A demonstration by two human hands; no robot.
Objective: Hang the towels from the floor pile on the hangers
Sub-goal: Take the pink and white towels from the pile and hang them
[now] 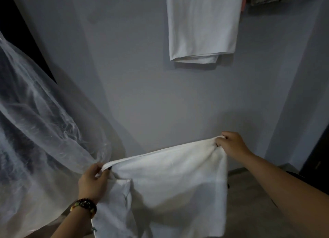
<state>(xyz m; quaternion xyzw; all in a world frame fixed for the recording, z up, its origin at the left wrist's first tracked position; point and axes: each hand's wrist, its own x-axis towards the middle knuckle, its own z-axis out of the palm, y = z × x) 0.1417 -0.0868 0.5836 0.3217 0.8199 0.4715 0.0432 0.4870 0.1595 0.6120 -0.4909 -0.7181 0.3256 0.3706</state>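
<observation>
The left hand and right hand each pinch a top corner of the white towel, stretched in the air below the hung towel; a loosened pinch could drop it to the floor.

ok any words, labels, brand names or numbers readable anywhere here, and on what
None can be read.
The held towel, pinched by the left hand and the right hand: plain white, no print or tag showing.
The hung towel: plain, no label visible.
The clear plastic cover, the wall and the bead bracelet: no text.
</observation>
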